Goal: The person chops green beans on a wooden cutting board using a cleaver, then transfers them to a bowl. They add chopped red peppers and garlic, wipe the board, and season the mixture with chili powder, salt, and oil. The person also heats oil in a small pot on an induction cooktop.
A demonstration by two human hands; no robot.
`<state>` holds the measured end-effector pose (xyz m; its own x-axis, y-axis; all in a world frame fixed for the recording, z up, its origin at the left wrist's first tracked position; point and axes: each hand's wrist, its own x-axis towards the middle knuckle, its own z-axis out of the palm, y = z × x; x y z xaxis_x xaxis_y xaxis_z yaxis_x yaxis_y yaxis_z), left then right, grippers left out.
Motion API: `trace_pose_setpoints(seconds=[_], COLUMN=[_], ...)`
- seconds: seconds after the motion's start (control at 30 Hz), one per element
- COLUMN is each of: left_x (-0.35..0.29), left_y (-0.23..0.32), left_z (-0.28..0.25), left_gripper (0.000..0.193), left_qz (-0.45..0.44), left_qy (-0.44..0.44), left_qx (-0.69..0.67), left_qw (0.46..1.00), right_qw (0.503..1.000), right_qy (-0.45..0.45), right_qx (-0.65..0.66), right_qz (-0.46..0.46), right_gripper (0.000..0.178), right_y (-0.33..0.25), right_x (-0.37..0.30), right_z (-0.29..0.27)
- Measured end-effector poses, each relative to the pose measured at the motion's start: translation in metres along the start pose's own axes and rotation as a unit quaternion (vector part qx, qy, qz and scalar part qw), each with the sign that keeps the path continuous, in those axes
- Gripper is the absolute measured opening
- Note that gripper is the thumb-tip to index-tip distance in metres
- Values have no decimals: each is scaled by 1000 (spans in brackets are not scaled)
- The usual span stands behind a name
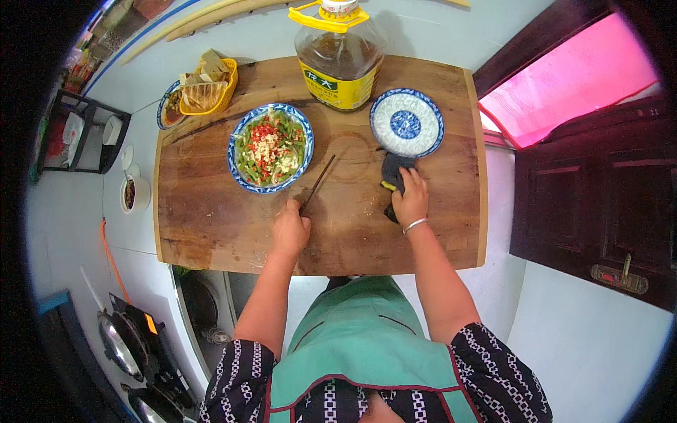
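My left hand (290,229) is closed around a thin dark stick-like utensil (321,179), possibly chopsticks, which slants away over the wooden tabletop. To the left of its tip sits a blue-rimmed dish (235,169) of cut green vegetables (259,156) topped with chopped red chili and pale minced garlic. My right hand (412,199), with a bracelet at the wrist, presses on a dark grey cloth (393,168) with a yellow-green patch. The cloth lies bunched beneath my fingers and partly hidden. Just beyond it rests a blue-and-white plate (430,116) with nothing on it.
A large oil bottle (337,60) with a yellow handle stands at the table's far edge. Far left are a yellow basket (229,88) of pale pieces and a small dish (168,106). Small crumbs lie by my right hand. A dark door (585,204) stands at right.
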<state>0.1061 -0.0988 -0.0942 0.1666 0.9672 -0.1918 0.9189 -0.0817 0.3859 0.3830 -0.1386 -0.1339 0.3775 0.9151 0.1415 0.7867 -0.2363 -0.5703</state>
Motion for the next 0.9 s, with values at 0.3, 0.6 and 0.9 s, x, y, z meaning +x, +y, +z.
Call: trace_pose_setpoints(seconds=[0.3, 0.6, 0.9], left_x=[-29, 32, 60], left_y=[-38, -34, -23], left_z=[-5, -8, 9], left_gripper=[24, 16, 13], left_qz=[-249, -312, -341], left_qy=[94, 118, 159], left_qx=[-588, -756, -754], left_qw=[764, 563, 539], right_qw=[981, 927, 968], right_qy=[-96, -250, -191], right_qx=[53, 265, 8], right_qz=[-163, -93, -163], right_gripper=[50, 40, 67], right_y=[-75, -68, -61], right_x=[66, 26, 24], right_z=[52, 25, 16])
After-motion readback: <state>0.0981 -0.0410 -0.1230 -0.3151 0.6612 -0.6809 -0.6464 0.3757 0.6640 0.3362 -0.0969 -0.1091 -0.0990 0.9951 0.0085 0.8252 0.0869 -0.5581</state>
